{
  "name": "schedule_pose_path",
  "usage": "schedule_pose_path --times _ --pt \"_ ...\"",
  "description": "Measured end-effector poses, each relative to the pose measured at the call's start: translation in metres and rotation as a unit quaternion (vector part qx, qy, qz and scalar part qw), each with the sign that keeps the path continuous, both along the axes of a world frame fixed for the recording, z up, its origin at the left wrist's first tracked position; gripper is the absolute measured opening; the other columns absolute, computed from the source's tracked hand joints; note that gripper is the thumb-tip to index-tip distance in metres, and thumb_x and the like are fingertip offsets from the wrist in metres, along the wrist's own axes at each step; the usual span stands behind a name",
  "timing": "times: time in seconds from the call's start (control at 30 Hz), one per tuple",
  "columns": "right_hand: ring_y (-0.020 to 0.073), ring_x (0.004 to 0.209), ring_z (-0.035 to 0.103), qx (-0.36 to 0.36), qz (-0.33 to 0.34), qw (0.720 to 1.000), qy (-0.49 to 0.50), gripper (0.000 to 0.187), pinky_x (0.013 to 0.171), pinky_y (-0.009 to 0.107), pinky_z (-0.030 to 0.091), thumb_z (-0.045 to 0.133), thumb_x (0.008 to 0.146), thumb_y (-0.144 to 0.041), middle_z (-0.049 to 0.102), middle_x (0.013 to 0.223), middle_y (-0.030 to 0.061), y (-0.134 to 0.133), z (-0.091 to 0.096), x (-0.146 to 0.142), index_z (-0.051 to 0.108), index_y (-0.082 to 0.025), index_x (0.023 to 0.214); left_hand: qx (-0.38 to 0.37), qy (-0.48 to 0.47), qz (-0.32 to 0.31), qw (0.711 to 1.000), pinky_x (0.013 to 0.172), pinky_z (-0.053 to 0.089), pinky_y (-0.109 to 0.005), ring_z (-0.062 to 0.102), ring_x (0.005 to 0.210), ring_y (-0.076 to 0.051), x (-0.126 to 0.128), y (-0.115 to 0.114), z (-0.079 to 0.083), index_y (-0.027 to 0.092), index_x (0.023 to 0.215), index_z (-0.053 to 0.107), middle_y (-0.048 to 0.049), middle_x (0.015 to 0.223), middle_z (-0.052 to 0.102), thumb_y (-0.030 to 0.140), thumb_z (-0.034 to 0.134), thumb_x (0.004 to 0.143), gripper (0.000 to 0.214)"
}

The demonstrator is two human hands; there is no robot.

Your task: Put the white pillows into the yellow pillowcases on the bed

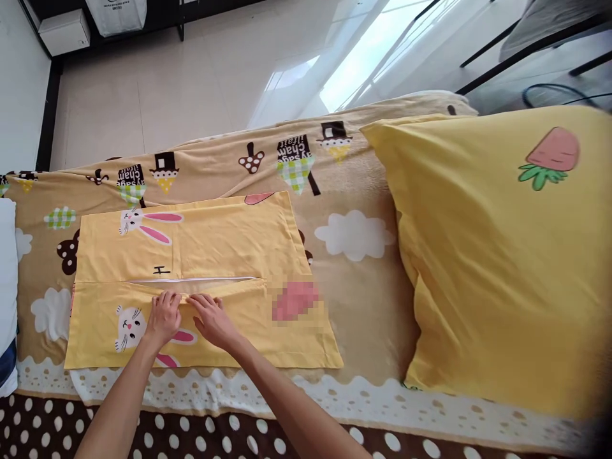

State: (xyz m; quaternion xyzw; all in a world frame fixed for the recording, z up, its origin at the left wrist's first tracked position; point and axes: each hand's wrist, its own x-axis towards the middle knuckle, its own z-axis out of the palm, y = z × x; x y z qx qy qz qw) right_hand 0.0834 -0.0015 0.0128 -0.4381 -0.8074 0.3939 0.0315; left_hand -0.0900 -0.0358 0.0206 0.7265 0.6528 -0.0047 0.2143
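Pinching the near edge of the slit (215,283), my left hand (165,315) and right hand (211,317) are both grasping the pillowcase (224,233), side by side. From the view's centre, I am remotely seeing that pillowcase lying flat toward eight o'clock on the patterned blanket (354,306), while a plump yellow pillow (488,255) is resting at three o'clock.

pillowcase (229,239): smooth matt cloth | pillow (488,255): matt cloth | blanket (354,306): matt cloth | floor (191,95): smooth, glossy
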Motion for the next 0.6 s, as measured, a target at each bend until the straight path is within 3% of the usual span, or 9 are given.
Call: schedule_pose_path --times 0.1,0.2,0.3,0.4,0.5,0.6 --pt "0.022 0.108 0.055 -0.043 -0.031 0.998 -0.018 0.025 0.091 0.038 0.033 0.045 0.09 -0.018 0.069 0.108 0.0079 0.02 0.003 -0.008 0.066 -0.021 0.103 -0.017 0.009 -0.001 1.0 0.089 0.037 -0.044 0.052 0.103 -0.025 0.011 0.0 0.001 0.019 0.108 0.06 -0.0091 0.106 0.06 0.02 0.048 0.083 0.027" --pt "0.0191 0.091 0.06 -0.076 -0.029 0.996 -0.024 0.034 0.083 0.033 0.039 0.039 0.097 -0.029 0.07 0.089 0.006 0.055 0.002 -0.026 0.069 -0.021 0.085 -0.038 -0.011 -0.025 0.999 0.088 0.038 -0.042 0.051 0.103 -0.026 0.023 0.008 -0.001 0.018 0.111 0.058 -0.0102 0.108 0.06 0.02 0.051 0.081 0.031" --pt "0.0198 0.102 0.059 -0.081 -0.027 0.996 -0.011 0.027 0.089 0.032 0.04 0.045 0.095 -0.034 0.067 0.111 0.0071 0.089 -0.001 -0.04 0.068 -0.022 0.104 -0.063 -0.023 -0.063 0.996 0.086 0.04 -0.042 0.052 0.102 -0.026 0.025 0.011 -0.003 0.017 0.118 0.055 -0.0115 0.11 0.059 0.021 0.049 0.083 0.036" --pt "0.0262 0.128 0.043 -0.079 -0.075 0.994 0.013 0.04 0.105 0.041 0.031 0.052 0.09 -0.035 0.052 0.139 0.0101 0.107 -0.003 -0.05 0.056 -0.022 0.128 -0.105 -0.047 -0.079 0.99 0.087 0.042 -0.041 0.054 0.099 -0.026 0.026 0.005 -0.004 0.016 0.109 0.058 -0.0108 0.103 0.062 0.029 0.048 0.087 0.028" --pt "0.0284 0.136 0.035 -0.183 -0.201 0.952 0.14 0.045 0.11 0.044 0.026 0.064 0.081 -0.04 0.051 0.142 0.0072 0.114 -0.009 -0.052 0.059 -0.024 0.123 -0.142 -0.104 -0.083 0.981 0.086 0.045 -0.039 0.057 0.096 -0.024 0.029 -0.01 -0.008 0.017 0.104 0.062 -0.0087 0.099 0.064 0.035 0.051 0.087 0.027" --pt "0.0267 0.127 0.047 -0.287 -0.302 0.88 0.228 0.043 0.1 0.041 0.039 0.054 0.084 -0.054 0.06 0.131 0.0057 0.121 -0.022 -0.044 0.064 -0.026 0.114 -0.148 -0.173 -0.034 0.973 0.084 0.047 -0.038 0.059 0.091 -0.022 0.032 -0.028 -0.012 0.018 0.101 0.065 -0.0071 0.092 0.065 0.034 0.049 0.089 0.025"
